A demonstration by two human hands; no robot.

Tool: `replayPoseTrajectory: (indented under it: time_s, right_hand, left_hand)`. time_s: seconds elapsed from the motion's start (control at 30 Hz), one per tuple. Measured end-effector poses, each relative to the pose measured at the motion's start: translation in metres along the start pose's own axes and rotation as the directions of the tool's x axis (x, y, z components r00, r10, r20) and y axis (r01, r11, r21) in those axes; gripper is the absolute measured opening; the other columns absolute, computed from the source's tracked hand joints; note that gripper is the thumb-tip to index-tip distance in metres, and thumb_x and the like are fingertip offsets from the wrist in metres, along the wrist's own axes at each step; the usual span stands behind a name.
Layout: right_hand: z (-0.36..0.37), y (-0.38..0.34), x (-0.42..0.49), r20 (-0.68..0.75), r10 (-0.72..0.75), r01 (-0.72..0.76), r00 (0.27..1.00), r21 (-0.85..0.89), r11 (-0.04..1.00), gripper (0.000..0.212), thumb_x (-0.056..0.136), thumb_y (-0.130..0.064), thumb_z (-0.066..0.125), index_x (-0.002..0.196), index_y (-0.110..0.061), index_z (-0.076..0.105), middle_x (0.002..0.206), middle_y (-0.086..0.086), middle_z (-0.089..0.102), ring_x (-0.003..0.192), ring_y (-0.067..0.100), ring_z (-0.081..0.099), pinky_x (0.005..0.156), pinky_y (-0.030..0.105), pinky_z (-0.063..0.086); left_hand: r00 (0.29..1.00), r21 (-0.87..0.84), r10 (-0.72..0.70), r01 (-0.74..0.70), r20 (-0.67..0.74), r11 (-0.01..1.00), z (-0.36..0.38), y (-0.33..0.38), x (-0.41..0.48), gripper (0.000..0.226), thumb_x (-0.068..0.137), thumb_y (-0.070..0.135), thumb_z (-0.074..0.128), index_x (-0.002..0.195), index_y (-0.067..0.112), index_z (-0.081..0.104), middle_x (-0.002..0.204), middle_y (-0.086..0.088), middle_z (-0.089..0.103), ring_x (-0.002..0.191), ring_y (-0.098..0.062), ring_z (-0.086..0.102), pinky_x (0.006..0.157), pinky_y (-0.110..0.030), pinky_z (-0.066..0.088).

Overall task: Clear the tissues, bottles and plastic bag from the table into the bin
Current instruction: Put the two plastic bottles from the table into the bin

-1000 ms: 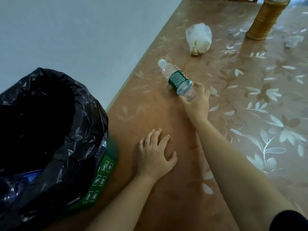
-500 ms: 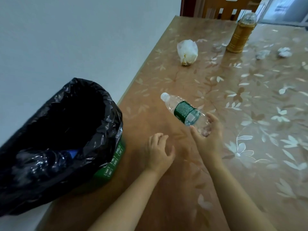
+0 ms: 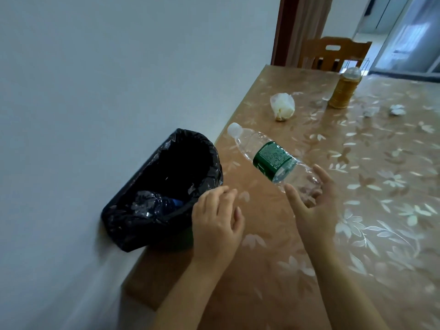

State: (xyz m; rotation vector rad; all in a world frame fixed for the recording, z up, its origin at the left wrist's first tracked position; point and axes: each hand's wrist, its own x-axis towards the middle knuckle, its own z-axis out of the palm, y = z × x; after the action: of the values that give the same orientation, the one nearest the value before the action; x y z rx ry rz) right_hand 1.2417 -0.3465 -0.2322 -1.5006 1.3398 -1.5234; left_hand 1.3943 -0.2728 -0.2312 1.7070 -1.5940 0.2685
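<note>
- The right hand (image 3: 312, 206) was curled round the base of the clear bottle (image 3: 271, 158), thumb on one side and fingers on the other.
- The clear bottle, banded with a green label, was held tilted above the worktop (image 3: 357, 210), its white cap pointed towards the bin (image 3: 133, 225).
- The left hand (image 3: 214, 222) was held loosely open with nothing gripped, just beside the bin's near rim.
- The bin, lined in black, was placed against the wall at the worktop's left edge.
- The plastic bag (image 3: 282, 107) was seen lying near the far left edge, with the amber bottle (image 3: 342, 91) upright to its right.
- Two crumpled tissues (image 3: 397, 109) were seen right of the amber bottle.
</note>
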Motion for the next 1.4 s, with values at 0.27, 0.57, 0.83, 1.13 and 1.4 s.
replayPoseTrajectory:
  time_s: [0.27,0.57,0.83,1.13,1.4]
  right_hand:
    - [0.034,-0.056,-0.022,0.142,-0.071,0.070,0.987,0.010,0.997,0.059,0.072,-0.035,0.070,0.123,-0.036,0.040,0.118,0.008,0.050,0.103,0.028,0.053,0.085,0.055,0.050]
    - [0.080,-0.086,-0.031,0.245,-0.224,0.257,0.943,-0.114,0.960,0.058,0.074,-0.029,0.070,0.124,-0.037,0.042,0.115,-0.004,0.043,0.102,0.002,0.044,0.080,0.003,0.035]
    - [0.133,-0.079,-0.031,0.373,-0.170,0.284,0.912,-0.276,0.918,0.058,0.079,-0.025,0.068,0.130,-0.025,0.040,0.129,0.009,0.041,0.118,0.020,0.036,0.094,0.032,0.038]
    - [0.143,-0.059,-0.054,0.459,-0.061,0.268,0.886,-0.401,0.876,0.048,0.086,-0.020,0.059,0.131,-0.020,0.043,0.146,0.014,0.029,0.134,0.029,0.024,0.104,0.038,0.027]
    - [0.108,-0.062,-0.083,0.397,-0.043,0.249,0.917,-0.484,0.839,0.045,0.085,-0.012,0.059,0.128,-0.010,0.047,0.141,0.017,0.037,0.130,0.030,0.032,0.107,0.044,0.031]
  left_hand:
    - [0.995,0.057,-0.095,0.096,-0.016,0.994,-0.054,-0.050,-0.003,0.035,0.076,0.008,0.068,0.109,0.001,0.060,0.103,-0.018,0.062,0.097,-0.031,0.059,0.082,-0.040,0.049]
    - [0.970,-0.006,-0.199,0.202,0.143,0.979,-0.065,-0.088,-0.016,0.021,0.078,0.015,0.069,0.098,0.008,0.065,0.093,-0.010,0.068,0.087,-0.028,0.063,0.083,-0.041,0.041]
    - [0.973,-0.074,-0.199,0.208,0.116,0.975,-0.060,-0.092,-0.018,0.013,0.075,0.012,0.072,0.087,0.011,0.066,0.083,-0.005,0.069,0.077,-0.024,0.062,0.078,-0.030,0.033]
    - [0.979,-0.125,-0.179,0.190,0.095,0.974,-0.061,-0.093,-0.020,0.015,0.077,0.014,0.067,0.091,0.010,0.066,0.087,-0.005,0.069,0.082,-0.024,0.062,0.082,-0.028,0.029]
    - [0.995,-0.153,-0.048,0.061,0.087,0.986,-0.069,-0.094,-0.024,0.022,0.080,0.012,0.062,0.100,0.003,0.063,0.104,-0.016,0.062,0.098,-0.030,0.058,0.089,-0.045,0.043]
